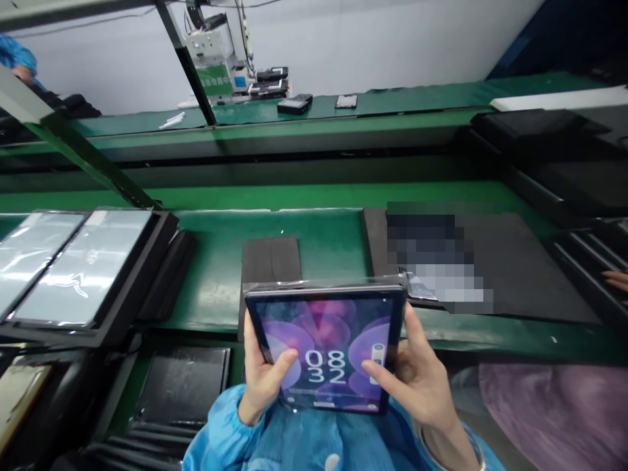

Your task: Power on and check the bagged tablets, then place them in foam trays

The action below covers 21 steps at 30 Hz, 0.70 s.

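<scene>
I hold a tablet [328,327] with a lit purple screen showing 08 32, close to my chest above my blue sleeves. My left hand [262,373] grips its left edge, thumb lying on the glass. My right hand [417,376] holds the right edge, its thumb touching the screen near a white slider. Clear film wraps the tablet's top edge. A dark grey foam pad [271,260] lies on the green bench just behind the tablet.
A black tray [122,294] with two film-covered tablets [86,265] sits at left. A large dark mat [530,275] lies at right, black trays [583,261] beyond it. Another person's fingers [617,280] show at the right edge. A green conveyor [294,140] with small devices runs behind.
</scene>
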Each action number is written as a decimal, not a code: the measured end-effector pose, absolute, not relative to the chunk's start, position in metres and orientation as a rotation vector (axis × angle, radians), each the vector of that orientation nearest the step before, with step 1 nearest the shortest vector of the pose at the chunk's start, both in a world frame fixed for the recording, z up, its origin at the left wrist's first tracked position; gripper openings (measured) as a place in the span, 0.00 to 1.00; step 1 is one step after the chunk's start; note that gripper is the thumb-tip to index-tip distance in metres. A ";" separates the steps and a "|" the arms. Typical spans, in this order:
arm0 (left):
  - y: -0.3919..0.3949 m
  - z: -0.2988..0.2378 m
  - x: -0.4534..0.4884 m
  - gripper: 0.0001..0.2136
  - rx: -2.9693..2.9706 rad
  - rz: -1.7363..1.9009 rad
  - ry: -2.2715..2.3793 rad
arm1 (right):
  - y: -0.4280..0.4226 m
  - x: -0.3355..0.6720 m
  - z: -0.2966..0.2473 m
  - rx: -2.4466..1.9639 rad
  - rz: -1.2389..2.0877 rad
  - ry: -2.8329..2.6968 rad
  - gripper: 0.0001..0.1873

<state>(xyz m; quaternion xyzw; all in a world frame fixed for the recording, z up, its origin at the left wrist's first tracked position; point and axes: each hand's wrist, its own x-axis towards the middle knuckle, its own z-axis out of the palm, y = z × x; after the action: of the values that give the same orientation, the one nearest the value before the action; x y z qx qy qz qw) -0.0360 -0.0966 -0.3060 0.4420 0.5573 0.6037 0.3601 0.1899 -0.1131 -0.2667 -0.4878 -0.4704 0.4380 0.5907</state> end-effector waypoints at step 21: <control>-0.035 -0.307 -0.014 0.47 0.870 1.432 1.024 | -0.098 0.201 -0.248 -0.942 0.832 -1.538 0.47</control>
<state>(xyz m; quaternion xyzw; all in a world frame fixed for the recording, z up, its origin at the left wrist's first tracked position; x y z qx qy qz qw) -0.0140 -0.0347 -0.3071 0.3683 0.4336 0.6064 0.5556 0.2007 -0.0980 -0.2479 -0.3974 -0.6487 0.3509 0.5460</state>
